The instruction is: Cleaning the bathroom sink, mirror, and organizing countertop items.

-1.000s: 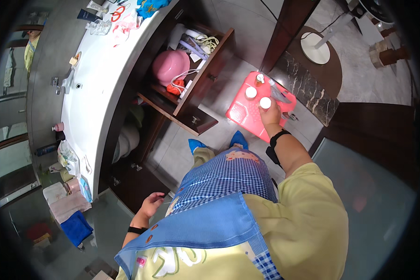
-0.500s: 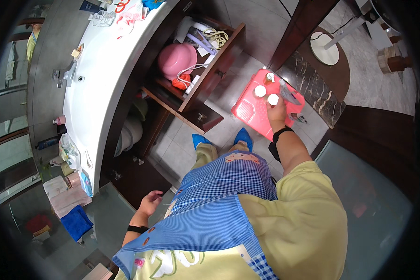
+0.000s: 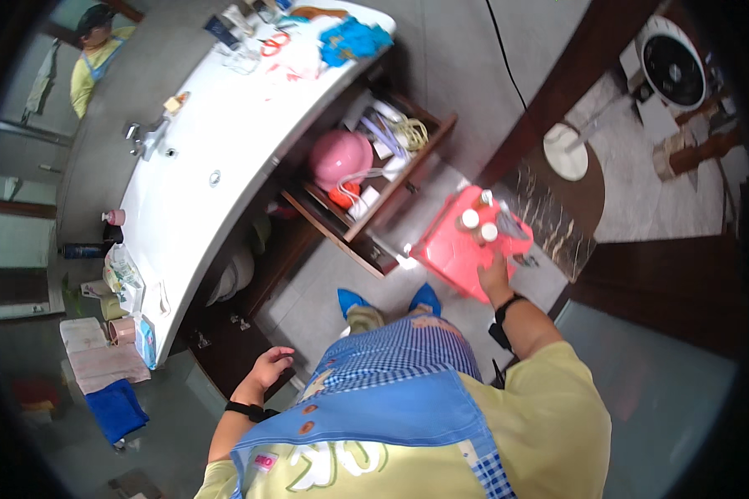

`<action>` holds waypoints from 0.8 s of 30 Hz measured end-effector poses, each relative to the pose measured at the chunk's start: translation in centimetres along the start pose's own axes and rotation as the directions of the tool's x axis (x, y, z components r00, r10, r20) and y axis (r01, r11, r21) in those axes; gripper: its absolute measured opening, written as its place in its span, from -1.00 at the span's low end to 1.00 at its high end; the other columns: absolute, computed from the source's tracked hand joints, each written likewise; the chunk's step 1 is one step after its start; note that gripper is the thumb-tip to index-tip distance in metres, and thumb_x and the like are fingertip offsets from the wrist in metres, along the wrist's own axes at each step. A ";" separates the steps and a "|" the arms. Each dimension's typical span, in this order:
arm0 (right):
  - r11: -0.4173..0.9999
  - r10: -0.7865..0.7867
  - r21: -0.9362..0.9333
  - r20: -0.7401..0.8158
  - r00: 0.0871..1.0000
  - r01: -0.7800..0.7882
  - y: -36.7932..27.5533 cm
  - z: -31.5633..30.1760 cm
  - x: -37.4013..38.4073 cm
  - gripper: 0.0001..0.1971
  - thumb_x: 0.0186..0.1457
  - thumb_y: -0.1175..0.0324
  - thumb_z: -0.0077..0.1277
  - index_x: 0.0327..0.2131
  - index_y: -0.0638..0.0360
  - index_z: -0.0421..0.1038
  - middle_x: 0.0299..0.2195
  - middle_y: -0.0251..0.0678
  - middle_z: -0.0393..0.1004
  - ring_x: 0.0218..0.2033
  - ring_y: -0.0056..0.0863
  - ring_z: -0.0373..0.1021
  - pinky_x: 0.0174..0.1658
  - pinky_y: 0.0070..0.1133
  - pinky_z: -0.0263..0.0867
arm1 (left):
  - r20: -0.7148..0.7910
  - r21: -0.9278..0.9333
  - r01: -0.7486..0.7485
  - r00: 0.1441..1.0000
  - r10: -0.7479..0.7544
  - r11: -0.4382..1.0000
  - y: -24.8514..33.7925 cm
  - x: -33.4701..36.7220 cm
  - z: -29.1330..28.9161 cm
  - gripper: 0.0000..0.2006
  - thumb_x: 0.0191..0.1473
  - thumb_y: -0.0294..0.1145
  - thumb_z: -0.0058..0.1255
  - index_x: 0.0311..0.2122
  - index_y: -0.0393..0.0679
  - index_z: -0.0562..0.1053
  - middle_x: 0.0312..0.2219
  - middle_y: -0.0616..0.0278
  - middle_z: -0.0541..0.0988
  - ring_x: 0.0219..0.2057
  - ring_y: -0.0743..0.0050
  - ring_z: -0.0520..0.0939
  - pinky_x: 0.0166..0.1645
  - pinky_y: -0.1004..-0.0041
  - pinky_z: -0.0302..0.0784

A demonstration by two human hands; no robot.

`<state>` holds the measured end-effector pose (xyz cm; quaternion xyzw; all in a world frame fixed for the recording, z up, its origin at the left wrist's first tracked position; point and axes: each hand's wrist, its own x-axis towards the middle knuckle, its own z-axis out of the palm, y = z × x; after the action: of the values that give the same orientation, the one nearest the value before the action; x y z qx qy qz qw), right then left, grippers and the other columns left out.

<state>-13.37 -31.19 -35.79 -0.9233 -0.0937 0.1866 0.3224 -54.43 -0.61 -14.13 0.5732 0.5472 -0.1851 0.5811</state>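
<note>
A pink plastic stool (image 3: 445, 252) stands on the floor ahead of me, to the right. On its top are three small bottles: one amber bottle with a white top (image 3: 484, 198) at the back, a white-capped bottle (image 3: 468, 219) at the left, and another white-capped bottle (image 3: 487, 234) nearest my hand. My right hand (image 3: 495, 279) is just on the near side of that last bottle, its fingers apart and seemingly off it. Clear plastic wrapping (image 3: 518, 229) lies at the stool's right side. My left hand (image 3: 270, 367) hangs by my apron, fingers loosely bent and holding nothing.
Left of the stool a drawer (image 3: 404, 185) is pulled out, with a pink basin (image 3: 341, 158) and cords inside. An open cabinet door (image 3: 240, 341) stands below the white sink counter (image 3: 216, 141). A fan (image 3: 672, 71) stands at the right, beyond a dark stone sill (image 3: 549, 220).
My right hand has drawn back toward me from the white-capped bottle, which stays on the stool. The whole view has shifted, showing more of the counter. My left hand stays by the apron.
</note>
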 end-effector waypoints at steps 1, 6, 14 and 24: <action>0.999 0.036 -0.024 0.094 0.995 -0.034 -0.5 -0.8 -1.0 -0.51 -0.26 0.33 0.03 -0.18 0.29 0.19 -0.27 -0.03 0.30 -0.20 -0.19 0.25 -0.14 -0.45 0.19 | 0.005 -0.031 -0.045 0.999 0.045 0.998 0.0 0.9 -0.7 -0.76 -0.08 -0.49 -0.09 -0.22 -0.18 0.36 -0.45 0.35 0.44 -0.39 0.61 0.41 -0.27 0.62 0.31; 0.945 -0.021 -0.289 0.419 0.908 0.155 -3.4 -3.5 -3.8 -0.66 -0.25 0.27 -0.01 -0.32 0.20 0.33 -0.42 -0.09 0.41 -0.35 -0.23 0.36 -0.25 -0.47 0.27 | -0.045 -0.071 -0.368 0.930 0.366 0.927 2.8 3.6 -4.5 -0.85 -0.05 -0.51 -0.10 -0.30 -0.19 0.40 -0.47 0.38 0.45 -0.41 0.68 0.41 -0.27 0.65 0.31; 0.681 -0.159 -0.398 0.739 0.654 0.615 -13.6 -4.3 -5.3 -0.78 -0.26 0.20 -0.02 -0.51 0.11 0.41 -0.54 -0.22 0.44 -0.46 -0.31 0.38 -0.35 -0.49 0.29 | -0.257 0.050 -0.733 0.647 0.718 0.678 9.2 1.1 -13.2 -0.97 -0.09 -0.51 -0.08 -0.52 -0.18 0.37 -0.62 0.47 0.37 -0.56 0.80 0.33 -0.46 0.72 0.26; 0.738 -0.531 0.078 0.680 0.505 0.671 -36.3 -1.9 -6.9 -0.91 -0.13 0.44 -0.04 -0.47 0.20 0.37 -0.53 -0.32 0.43 -0.48 -0.54 0.36 -0.38 -0.61 0.28 | -0.306 -0.023 -0.812 0.561 0.770 0.583 7.1 0.0 -21.9 -0.96 -0.09 -0.49 -0.06 -0.47 -0.20 0.39 -0.59 0.44 0.40 -0.55 0.77 0.35 -0.42 0.71 0.29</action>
<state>-20.85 -6.13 -9.57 -0.7285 -0.5355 0.3670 0.2189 -57.70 20.39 -5.23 0.7280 0.3156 0.2185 0.5680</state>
